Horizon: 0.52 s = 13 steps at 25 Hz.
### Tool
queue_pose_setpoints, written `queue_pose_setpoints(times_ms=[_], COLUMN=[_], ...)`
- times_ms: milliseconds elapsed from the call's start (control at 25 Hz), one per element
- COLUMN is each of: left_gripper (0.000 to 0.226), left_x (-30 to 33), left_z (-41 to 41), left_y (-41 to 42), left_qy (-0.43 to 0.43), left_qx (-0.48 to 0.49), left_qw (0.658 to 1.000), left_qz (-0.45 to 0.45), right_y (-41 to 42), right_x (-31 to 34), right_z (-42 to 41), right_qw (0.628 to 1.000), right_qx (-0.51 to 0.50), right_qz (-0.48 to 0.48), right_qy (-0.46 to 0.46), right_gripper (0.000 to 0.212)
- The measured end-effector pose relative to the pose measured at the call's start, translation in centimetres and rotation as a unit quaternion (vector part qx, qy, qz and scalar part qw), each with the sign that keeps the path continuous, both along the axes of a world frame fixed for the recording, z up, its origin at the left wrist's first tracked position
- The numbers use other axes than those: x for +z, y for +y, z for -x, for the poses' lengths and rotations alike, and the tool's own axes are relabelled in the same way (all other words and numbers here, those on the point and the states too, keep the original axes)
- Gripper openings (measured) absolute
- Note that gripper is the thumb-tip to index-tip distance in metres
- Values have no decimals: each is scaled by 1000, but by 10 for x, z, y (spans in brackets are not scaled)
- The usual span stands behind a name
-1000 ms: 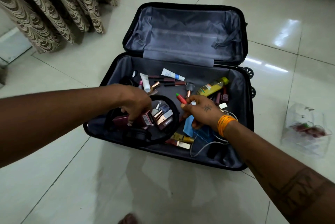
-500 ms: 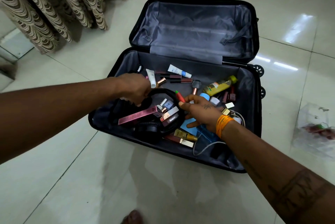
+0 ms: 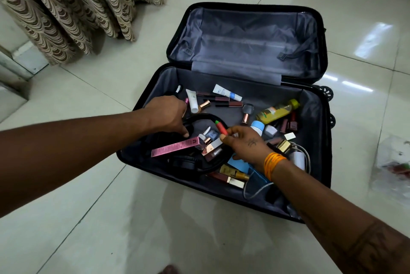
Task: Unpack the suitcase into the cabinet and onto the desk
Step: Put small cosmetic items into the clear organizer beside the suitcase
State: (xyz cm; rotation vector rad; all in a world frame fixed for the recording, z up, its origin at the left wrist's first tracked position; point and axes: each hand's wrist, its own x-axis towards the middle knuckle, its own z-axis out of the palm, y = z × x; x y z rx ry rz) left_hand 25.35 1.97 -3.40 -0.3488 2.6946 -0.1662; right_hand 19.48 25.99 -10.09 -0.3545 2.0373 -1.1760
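Observation:
The black suitcase lies open on the floor, its grey-lined lid flat behind it. Its base holds several cosmetics. Among them are a long pink box, two white tubes, a yellow bottle and gold-capped lipsticks. Black headphones lie among them. My left hand curls over the headband at its upper left. My right hand pinches a red stick with a green cap just above the pile.
A patterned curtain hangs at the far left over a low step. A clear plastic bag with small items lies on the tiles to the right. A white charger and cable sit by my right wrist. Glossy tile floor surrounds the case.
My left hand let go of the pink box, which now lies flat, and moved up-left onto the headphone band. My right hand still holds the red stick.

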Motion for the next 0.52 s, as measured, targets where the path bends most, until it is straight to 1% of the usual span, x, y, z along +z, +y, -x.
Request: queue_pose_setpoints(times_ms=[80,120,200,280,320,400,480,520], left_gripper=[48,41,26,18,14,4,11,13], left_x=[6,9,19,27,29,24,10,2], left_z=[2,6,21,41,48,55,54,53], left_y=[4,7,15,16,15,12,10,10], left_qy=[-8,10,87,163,181,176,150,135], left_qx=[6,15,46,72,80,83,78,73], left_qw=[1000,999,991,974,968,968,972,973], left_qz=[-14,-36,-96,-138,-152,-157,-164,-170], right_y=[1,3,8,20,29,48,68,77], right_x=[5,8,15,20,22,29,35,38], right_z=[1,4,19,41,52,70,81,83], right_qw=[999,999,998,996,996,996,999,1000], right_qx=[3,3,-24,-63,-71,-69,-33,0], right_qz=[-5,-2,11,16,13,12,14,-1], right_qy=[41,51,53,57,61,46,7,-11], right_gripper=[21,22,24,25,27,29,27,25])
